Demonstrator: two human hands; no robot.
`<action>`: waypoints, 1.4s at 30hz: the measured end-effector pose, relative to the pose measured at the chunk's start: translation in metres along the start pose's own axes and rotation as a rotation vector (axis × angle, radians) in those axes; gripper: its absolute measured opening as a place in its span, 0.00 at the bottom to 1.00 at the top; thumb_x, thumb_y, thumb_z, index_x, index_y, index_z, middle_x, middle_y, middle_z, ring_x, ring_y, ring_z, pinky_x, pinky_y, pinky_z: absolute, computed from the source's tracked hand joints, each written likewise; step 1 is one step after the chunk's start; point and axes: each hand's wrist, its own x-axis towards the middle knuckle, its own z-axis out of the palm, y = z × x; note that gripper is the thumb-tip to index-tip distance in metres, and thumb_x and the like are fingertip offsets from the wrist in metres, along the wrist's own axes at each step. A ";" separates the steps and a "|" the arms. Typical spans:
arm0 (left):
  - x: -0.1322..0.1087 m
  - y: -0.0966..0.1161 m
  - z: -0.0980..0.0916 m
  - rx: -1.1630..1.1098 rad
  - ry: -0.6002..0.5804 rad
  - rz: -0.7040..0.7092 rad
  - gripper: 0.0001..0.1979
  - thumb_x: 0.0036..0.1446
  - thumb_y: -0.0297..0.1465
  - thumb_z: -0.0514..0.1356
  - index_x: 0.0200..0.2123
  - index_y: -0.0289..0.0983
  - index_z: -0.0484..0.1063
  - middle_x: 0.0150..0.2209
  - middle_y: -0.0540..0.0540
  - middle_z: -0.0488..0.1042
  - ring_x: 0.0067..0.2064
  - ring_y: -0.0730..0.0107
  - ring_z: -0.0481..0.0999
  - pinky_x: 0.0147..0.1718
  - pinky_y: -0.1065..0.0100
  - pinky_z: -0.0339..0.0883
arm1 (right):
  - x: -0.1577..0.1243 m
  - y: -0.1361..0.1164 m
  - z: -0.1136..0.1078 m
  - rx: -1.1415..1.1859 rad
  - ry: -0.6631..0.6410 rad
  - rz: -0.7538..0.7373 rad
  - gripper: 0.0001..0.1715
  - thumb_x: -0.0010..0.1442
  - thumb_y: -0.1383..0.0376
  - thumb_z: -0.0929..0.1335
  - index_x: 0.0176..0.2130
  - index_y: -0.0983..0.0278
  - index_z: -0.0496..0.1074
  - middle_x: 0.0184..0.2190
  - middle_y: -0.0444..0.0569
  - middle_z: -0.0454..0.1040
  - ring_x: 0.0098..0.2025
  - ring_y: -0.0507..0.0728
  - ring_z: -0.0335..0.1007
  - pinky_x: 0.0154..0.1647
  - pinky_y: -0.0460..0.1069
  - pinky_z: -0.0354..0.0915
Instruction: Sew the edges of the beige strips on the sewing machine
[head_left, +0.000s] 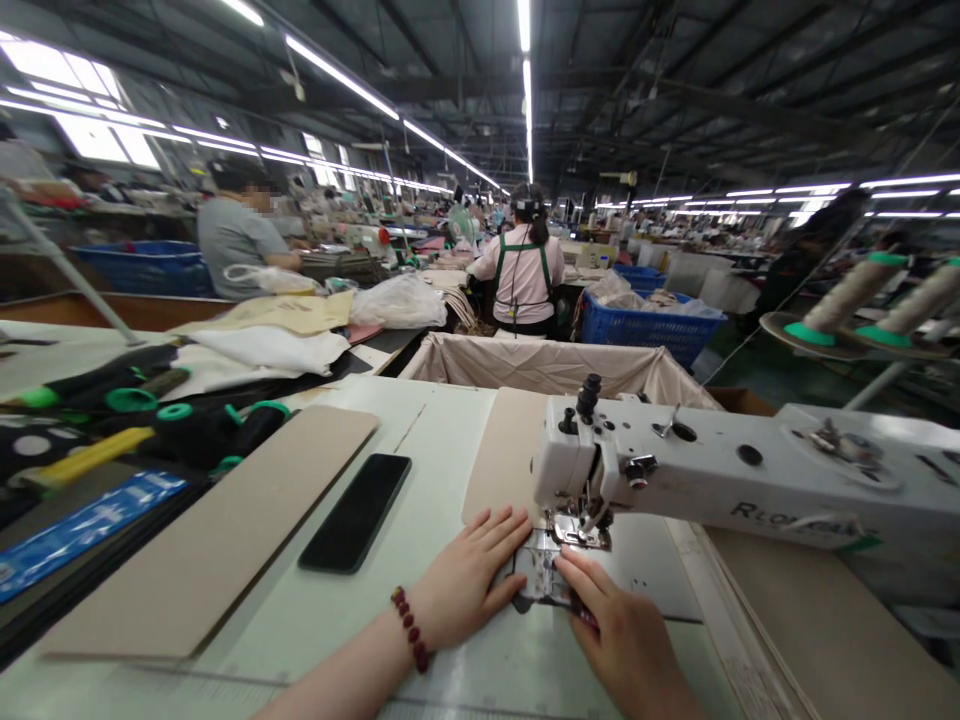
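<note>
Two hands work right at the needle area of a white sewing machine (pixel 720 465). The left hand (pixel 466 575) lies open, its fingers spread and pressing on a tan panel (pixel 501 455) that runs back under the machine's head, and a dark red bead bracelet (pixel 410 628) circles its wrist. The right hand (pixel 626 640) is partly curled, its fingertips (pixel 577 585) at a shiny metal plate (pixel 541 575) just below the presser foot (pixel 579 532); whether it grips anything there, I cannot tell. To the left on the pale tabletop (pixel 247 680) lie a black smartphone (pixel 356 512) and a long tan board (pixel 210 530), with dark strips with green clips (pixel 172 430) beyond them. A stack of tan boards (pixel 825 620) sits near on the right. Farther on stand a cloth-lined bin (pixel 555 365) and, to the right, two thread cones (pixel 851 295). Far off, a person in a pink top and green apron (pixel 523 275) sits beside a blue crate (pixel 645 325), and a person in a grey shirt (pixel 236 240) works to the left.
</note>
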 end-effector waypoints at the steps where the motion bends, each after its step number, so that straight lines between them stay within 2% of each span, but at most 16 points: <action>1: 0.000 0.000 0.000 -0.004 -0.002 -0.002 0.30 0.68 0.41 0.52 0.68 0.45 0.45 0.68 0.50 0.49 0.68 0.60 0.48 0.65 0.53 0.45 | 0.000 0.000 0.000 0.002 0.003 0.000 0.37 0.55 0.75 0.60 0.62 0.55 0.58 0.63 0.42 0.60 0.57 0.58 0.65 0.54 0.55 0.67; 12: 0.002 0.003 -0.004 -0.030 0.009 -0.008 0.28 0.66 0.39 0.54 0.67 0.44 0.50 0.66 0.48 0.53 0.67 0.59 0.51 0.65 0.53 0.46 | 0.000 0.000 -0.001 0.028 0.001 0.008 0.38 0.55 0.76 0.60 0.62 0.54 0.57 0.63 0.42 0.58 0.57 0.57 0.64 0.55 0.55 0.65; 19: 0.000 0.003 -0.001 0.013 0.020 -0.003 0.29 0.67 0.41 0.52 0.68 0.46 0.47 0.67 0.49 0.51 0.67 0.60 0.50 0.65 0.54 0.46 | 0.000 -0.004 -0.004 0.045 0.027 0.020 0.37 0.54 0.76 0.61 0.61 0.54 0.60 0.62 0.42 0.61 0.55 0.58 0.66 0.55 0.54 0.65; 24: -0.002 0.005 -0.001 0.025 0.077 -0.019 0.33 0.66 0.42 0.53 0.69 0.42 0.44 0.68 0.44 0.47 0.68 0.56 0.48 0.64 0.52 0.45 | -0.001 -0.005 -0.005 0.055 0.041 0.032 0.37 0.53 0.76 0.62 0.59 0.53 0.61 0.62 0.39 0.61 0.55 0.57 0.66 0.55 0.53 0.64; 26: -0.001 0.005 -0.005 0.034 0.109 -0.039 0.34 0.64 0.43 0.55 0.68 0.41 0.46 0.66 0.42 0.54 0.66 0.55 0.53 0.64 0.50 0.44 | -0.002 -0.005 -0.005 0.059 0.048 0.031 0.36 0.54 0.75 0.62 0.59 0.52 0.61 0.61 0.39 0.62 0.55 0.57 0.66 0.55 0.53 0.64; 29: 0.002 0.005 -0.010 0.054 0.179 -0.131 0.23 0.69 0.40 0.48 0.63 0.39 0.57 0.52 0.42 0.73 0.56 0.59 0.69 0.61 0.51 0.53 | -0.002 -0.005 -0.004 0.067 0.058 0.034 0.35 0.55 0.75 0.62 0.59 0.52 0.62 0.61 0.38 0.62 0.55 0.57 0.66 0.55 0.53 0.64; 31: 0.002 0.006 -0.012 0.076 0.225 -0.211 0.20 0.71 0.36 0.42 0.59 0.36 0.62 0.45 0.41 0.76 0.51 0.59 0.73 0.55 0.54 0.62 | -0.001 -0.006 -0.004 0.082 0.061 0.032 0.35 0.55 0.75 0.62 0.58 0.51 0.62 0.61 0.38 0.63 0.55 0.57 0.66 0.54 0.53 0.64; 32: 0.000 0.007 -0.011 0.090 0.239 -0.241 0.20 0.71 0.35 0.42 0.59 0.35 0.63 0.47 0.39 0.75 0.52 0.58 0.72 0.53 0.54 0.64 | -0.001 -0.006 -0.004 0.090 0.063 0.032 0.34 0.55 0.75 0.62 0.58 0.51 0.63 0.60 0.38 0.63 0.55 0.57 0.65 0.54 0.53 0.64; 35: -0.020 0.014 -0.003 0.138 0.243 -0.276 0.24 0.66 0.38 0.51 0.60 0.31 0.62 0.58 0.33 0.66 0.60 0.46 0.63 0.56 0.47 0.60 | -0.001 -0.006 -0.008 0.106 0.065 0.027 0.33 0.55 0.74 0.63 0.57 0.51 0.64 0.60 0.39 0.64 0.55 0.57 0.66 0.54 0.52 0.64; 37: -0.044 0.021 0.003 0.171 0.220 -0.264 0.26 0.63 0.39 0.55 0.60 0.33 0.63 0.62 0.34 0.61 0.62 0.41 0.58 0.58 0.43 0.57 | -0.004 -0.006 -0.014 0.118 0.062 0.024 0.31 0.55 0.74 0.63 0.55 0.51 0.66 0.58 0.39 0.66 0.54 0.57 0.67 0.53 0.51 0.64; 42: -0.108 0.039 0.008 0.192 0.102 -0.074 0.21 0.65 0.39 0.54 0.60 0.44 0.64 0.62 0.44 0.62 0.62 0.50 0.61 0.58 0.50 0.62 | -0.033 -0.004 -0.034 0.174 0.098 0.110 0.20 0.60 0.69 0.63 0.51 0.53 0.69 0.49 0.42 0.72 0.46 0.57 0.72 0.46 0.49 0.67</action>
